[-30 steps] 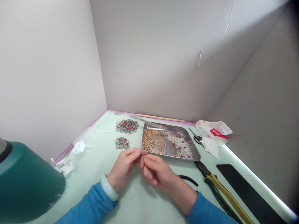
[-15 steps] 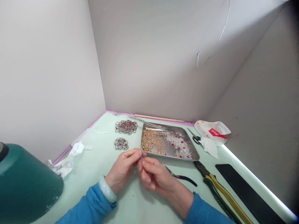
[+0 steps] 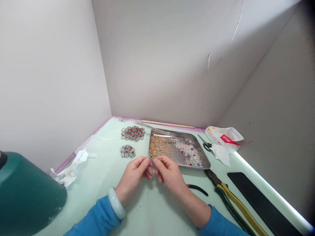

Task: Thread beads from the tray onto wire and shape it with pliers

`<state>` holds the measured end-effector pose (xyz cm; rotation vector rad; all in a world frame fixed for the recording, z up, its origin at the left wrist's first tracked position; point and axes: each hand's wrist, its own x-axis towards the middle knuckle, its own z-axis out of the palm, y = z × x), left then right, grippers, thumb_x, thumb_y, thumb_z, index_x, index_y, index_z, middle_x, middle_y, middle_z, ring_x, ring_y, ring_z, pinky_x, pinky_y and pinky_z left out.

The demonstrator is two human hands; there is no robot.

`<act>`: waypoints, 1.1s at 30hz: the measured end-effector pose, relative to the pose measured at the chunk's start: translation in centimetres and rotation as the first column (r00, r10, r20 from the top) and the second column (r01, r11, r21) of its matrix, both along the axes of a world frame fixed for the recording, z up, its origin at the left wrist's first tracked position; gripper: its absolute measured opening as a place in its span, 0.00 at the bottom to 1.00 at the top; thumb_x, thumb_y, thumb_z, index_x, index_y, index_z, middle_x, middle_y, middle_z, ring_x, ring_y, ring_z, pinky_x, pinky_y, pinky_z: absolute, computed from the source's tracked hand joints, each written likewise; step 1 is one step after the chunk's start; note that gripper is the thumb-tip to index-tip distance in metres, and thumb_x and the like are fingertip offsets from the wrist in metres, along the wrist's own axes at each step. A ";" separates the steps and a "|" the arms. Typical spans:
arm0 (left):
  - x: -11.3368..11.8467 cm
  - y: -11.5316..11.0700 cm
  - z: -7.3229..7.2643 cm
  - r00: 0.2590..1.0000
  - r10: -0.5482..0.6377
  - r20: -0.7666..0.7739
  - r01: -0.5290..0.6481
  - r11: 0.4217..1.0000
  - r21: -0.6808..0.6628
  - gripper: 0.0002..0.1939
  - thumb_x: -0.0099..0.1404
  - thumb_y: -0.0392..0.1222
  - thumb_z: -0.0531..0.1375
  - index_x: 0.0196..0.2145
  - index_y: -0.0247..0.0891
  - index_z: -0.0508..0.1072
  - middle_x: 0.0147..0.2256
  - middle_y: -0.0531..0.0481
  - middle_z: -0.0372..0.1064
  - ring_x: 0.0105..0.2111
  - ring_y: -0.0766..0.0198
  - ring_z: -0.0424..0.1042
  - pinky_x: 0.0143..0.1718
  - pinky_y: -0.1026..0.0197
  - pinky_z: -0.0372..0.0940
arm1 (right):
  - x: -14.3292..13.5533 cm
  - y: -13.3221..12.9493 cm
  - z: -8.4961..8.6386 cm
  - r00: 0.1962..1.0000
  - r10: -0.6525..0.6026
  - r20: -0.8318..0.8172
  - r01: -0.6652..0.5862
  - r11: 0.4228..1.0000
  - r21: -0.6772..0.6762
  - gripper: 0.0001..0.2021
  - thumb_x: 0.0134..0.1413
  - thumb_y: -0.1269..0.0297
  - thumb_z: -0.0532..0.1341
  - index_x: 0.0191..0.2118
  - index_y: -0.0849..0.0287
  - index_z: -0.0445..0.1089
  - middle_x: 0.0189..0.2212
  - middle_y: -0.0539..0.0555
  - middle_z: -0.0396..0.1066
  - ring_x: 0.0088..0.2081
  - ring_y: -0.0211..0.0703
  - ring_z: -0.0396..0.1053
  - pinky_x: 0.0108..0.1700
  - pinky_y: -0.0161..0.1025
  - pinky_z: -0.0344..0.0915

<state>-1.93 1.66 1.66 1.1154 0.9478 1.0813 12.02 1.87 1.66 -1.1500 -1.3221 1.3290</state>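
Over the pale green table [image 3: 150, 214], left hand [image 3: 134, 174] and right hand [image 3: 171, 174] pinch what seems thin wire [image 3: 161, 159].

- The right grip [image 3: 169, 172] has come up toward the tray [image 3: 179, 156]; its knuckles now cut across the near rim and hide some gold beads [image 3: 161, 146] inside.
- A thin wire [image 3: 161, 159] now shows at that thumb, just over the tray's near-left corner.
- On the left grip [image 3: 134, 172], fingers now show below the thumb, a small beaded piece [image 3: 147, 170] against them, just outside that tray corner.
- Near side of the tray, the small pliers [image 3: 199, 188] have lost their nose behind the right wrist.
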 end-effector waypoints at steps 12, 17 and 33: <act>-0.2 -0.3 0.5 0.997 -0.070 0.014 0.070 0.997 -0.017 0.14 0.61 0.49 0.56 0.26 0.35 0.67 0.21 0.52 0.65 0.22 0.67 0.63 0.27 0.63 0.58 | 0.1 0.0 -0.1 0.990 0.005 -0.142 -0.013 0.998 -0.057 0.14 0.51 0.54 0.60 0.30 0.62 0.65 0.19 0.45 0.60 0.16 0.28 0.53 0.19 0.29 0.48; -0.3 -0.2 0.4 0.995 -0.004 -0.100 0.010 0.998 0.059 0.14 0.60 0.47 0.58 0.24 0.35 0.66 0.20 0.52 0.65 0.22 0.68 0.64 0.28 0.64 0.59 | 0.2 -0.5 -0.4 0.991 -0.084 0.104 0.046 0.945 0.323 0.11 0.55 0.59 0.57 0.29 0.61 0.68 0.22 0.48 0.63 0.23 0.32 0.60 0.27 0.32 0.56; 1.2 -0.7 -1.0 0.999 0.016 -0.028 -0.019 0.993 -0.114 0.13 0.56 0.47 0.60 0.30 0.32 0.70 0.21 0.52 0.66 0.17 0.69 0.65 0.22 0.65 0.60 | 5.9 5.0 4.4 0.772 -0.243 0.588 0.007 0.928 0.373 0.10 0.56 0.61 0.54 0.32 0.59 0.70 0.25 0.50 0.70 0.24 0.36 0.64 0.28 0.33 0.57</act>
